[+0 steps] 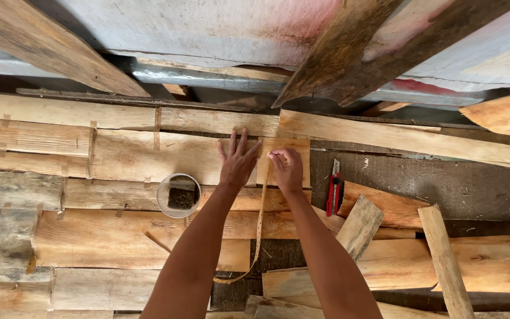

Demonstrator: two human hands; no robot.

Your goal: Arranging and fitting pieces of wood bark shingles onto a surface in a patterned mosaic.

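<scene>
Tan strap (260, 221) pinched by R hand (286, 168), hangs below it; L hand (237, 162) flat, open on plank (149, 156) beside.

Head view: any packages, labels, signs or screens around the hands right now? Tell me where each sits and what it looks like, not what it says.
No labels, signs or screens show.
Round container: on the planks left of the left hand, pale rim, dark contents; the only package-like thing.
Utility knife: right of the right hand, red and black, no label readable.
Perforated strip: tan, pinched by the right hand, hanging toward the viewer.
</scene>
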